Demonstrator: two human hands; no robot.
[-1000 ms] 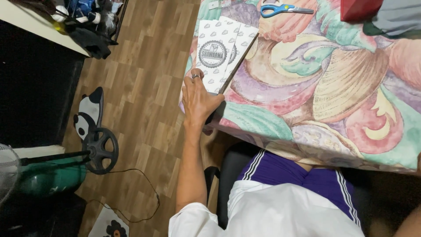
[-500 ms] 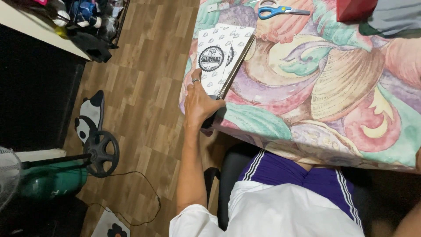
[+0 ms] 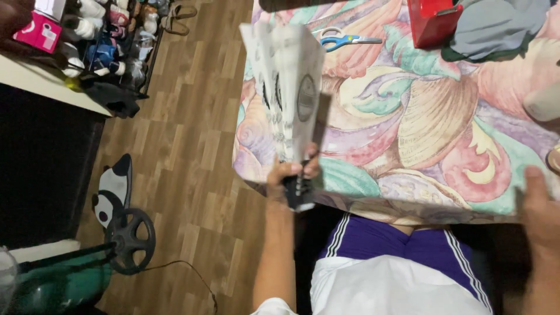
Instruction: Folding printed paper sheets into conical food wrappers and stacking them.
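Note:
My left hand (image 3: 290, 179) grips the lower edge of a white patterned flat box (image 3: 289, 87) with a round dark emblem, holding it up on edge above the left side of the table. The box is blurred. My right hand (image 3: 540, 201) rests at the table's near right edge with its fingers apart, holding nothing. The table is covered by a floral cloth (image 3: 420, 134) in pink, green and cream.
Blue-handled scissors (image 3: 341, 39) lie at the back of the table. A red box (image 3: 434, 20) and a grey cloth (image 3: 496, 29) sit at the back right. Left of the table is wooden floor (image 3: 181, 146), with a wheel (image 3: 129, 239), a panda-patterned slipper (image 3: 111, 189) and a cluttered shelf (image 3: 105, 41).
The box lay flat on the table's left edge under my left hand; now it is lifted upright on edge. My right hand has come into view at the right.

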